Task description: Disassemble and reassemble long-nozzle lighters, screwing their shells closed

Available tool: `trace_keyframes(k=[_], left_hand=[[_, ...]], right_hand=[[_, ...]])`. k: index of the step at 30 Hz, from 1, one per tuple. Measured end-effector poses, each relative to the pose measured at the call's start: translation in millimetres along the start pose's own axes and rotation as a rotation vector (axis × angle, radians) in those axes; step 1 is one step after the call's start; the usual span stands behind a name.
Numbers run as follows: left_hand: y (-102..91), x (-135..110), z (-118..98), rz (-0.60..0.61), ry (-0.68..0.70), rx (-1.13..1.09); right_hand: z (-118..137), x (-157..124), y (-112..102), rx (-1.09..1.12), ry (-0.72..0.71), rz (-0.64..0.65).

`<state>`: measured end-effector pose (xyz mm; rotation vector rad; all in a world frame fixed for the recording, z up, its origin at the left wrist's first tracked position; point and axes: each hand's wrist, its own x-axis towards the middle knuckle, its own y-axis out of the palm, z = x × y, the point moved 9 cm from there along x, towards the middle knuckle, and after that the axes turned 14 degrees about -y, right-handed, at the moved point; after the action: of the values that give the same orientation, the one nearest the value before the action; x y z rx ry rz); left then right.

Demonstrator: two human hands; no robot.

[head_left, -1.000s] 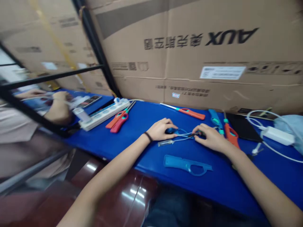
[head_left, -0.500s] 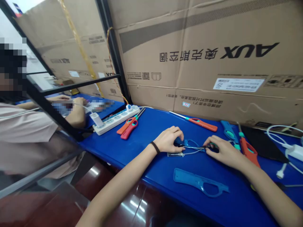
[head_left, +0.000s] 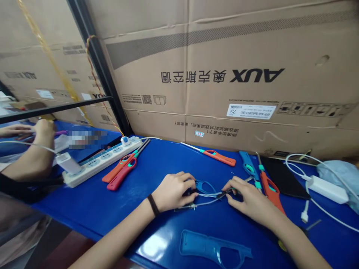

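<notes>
Since the earlier view, the left hand (head_left: 172, 192) has slid back along the blue loop (head_left: 206, 186), which now shows clear beside the fingers, and the whole scene sits further left and lower in view. Cardboard boxes (head_left: 196, 56) printed with upside-down AUX lettering stand in a wall behind a blue table (head_left: 84, 205), with a black metal frame (head_left: 95, 63) running up in front of them on the left. At the far left, a co-worker's hands (head_left: 43, 132) work over the table's end, partly blurred. A white power strip (head_left: 101, 162) lies near them, and two orange-red lighters (head_left: 119, 173) lie just beside it. Another lighter (head_left: 218, 157) lies along the back edge. To the right are a blue shell (head_left: 248, 166), an orange lighter (head_left: 270, 194), a black pad (head_left: 283, 177), a white charger (head_left: 327, 190) and a pale bag (head_left: 338, 177). A longer blue shell (head_left: 213, 246) lies loose near the front edge, apart from the hands. The blue loop sits mid-table between the hands, with thin wires (head_left: 207, 195) trailing from it. The left fingers curl together, clamped on its dark end. The right hand (head_left: 246, 198) pinches a dark tip (head_left: 228, 192) between thumb and fingers, with the wires running into it. A small clear tube (head_left: 183, 208) lies under the wires, and a black wristband (head_left: 153, 204) circles the left wrist.
</notes>
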<state>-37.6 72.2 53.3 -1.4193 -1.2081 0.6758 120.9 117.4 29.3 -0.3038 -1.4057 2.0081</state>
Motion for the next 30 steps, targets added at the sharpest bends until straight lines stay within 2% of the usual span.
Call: trace_keyframes(k=[5,11,17,22,27,30], left_hand=[[-1.5,-1.2,-5.9,0.021,-0.028,0.074],[9.0,6.7,-7.1,0.109,-0.092,0.027],[-2.0,7.1,0.8,-0.026,-0.07,-0.151],[0.2,9.2,6.3,0.006,-0.055,-0.323],[-6.9,18.9,4.4,-0.055,-0.077,-0.436],[-11.0,17.7,-0.6,-0.133,-0.042,-0.486]], right_hand=[[-3.1,-1.6,4.1,0.027,0.055,0.011],[-5.8,-3.9,5.1,0.039,0.081,0.015],[6.9,-2.1,-1.8,0.235,0.139,-0.112],[28.6,8.9,-3.2,0.367,0.076,-0.193],[26.6,2.8,7.8,0.464,0.128,-0.215],[26.2,-2.5,12.4,0.492,0.151,-0.219]])
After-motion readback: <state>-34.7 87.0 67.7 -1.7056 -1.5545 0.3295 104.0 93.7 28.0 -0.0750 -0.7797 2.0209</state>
